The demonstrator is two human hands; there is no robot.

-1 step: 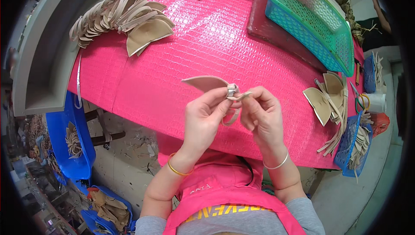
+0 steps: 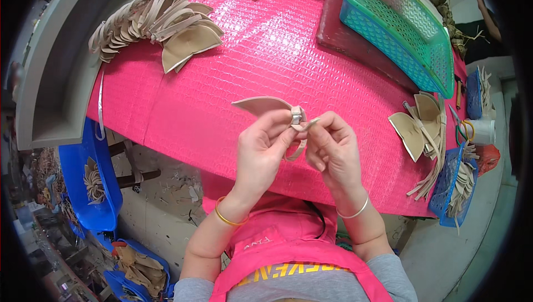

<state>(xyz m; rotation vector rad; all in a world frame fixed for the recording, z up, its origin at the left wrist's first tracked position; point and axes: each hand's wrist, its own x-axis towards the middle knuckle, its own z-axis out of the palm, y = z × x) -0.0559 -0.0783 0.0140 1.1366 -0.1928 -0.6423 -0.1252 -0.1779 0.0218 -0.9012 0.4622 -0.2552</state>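
Note:
Above the near part of the pink-covered table, both my hands pinch one beige strap piece (image 2: 263, 105) that looks like a shoe upper. Its pointed, leaf-shaped flap sticks out to the left, past the fingers of my left hand (image 2: 260, 149). Between thumb and fingers that hand grips it beside a small metal buckle (image 2: 297, 118). My right hand (image 2: 336, 149) is closed on the strap's pale end, just right of the buckle. Below the fingertips hangs a curved loop of strap (image 2: 298, 151). Where the strap runs inside the fingers is hidden.
Stacked beige uppers (image 2: 186, 45) lie at the back left, more uppers (image 2: 425, 127) at the right edge. A green basket (image 2: 355, 16) rests on a dark red board (image 2: 355, 52). Scissors (image 2: 459, 127) and a blue basket of straps (image 2: 441, 191) are at far right, a blue bin (image 2: 108, 207) lower left.
Both hands and the strap piece have shifted very slightly to the left. The grip of each hand looks the same.

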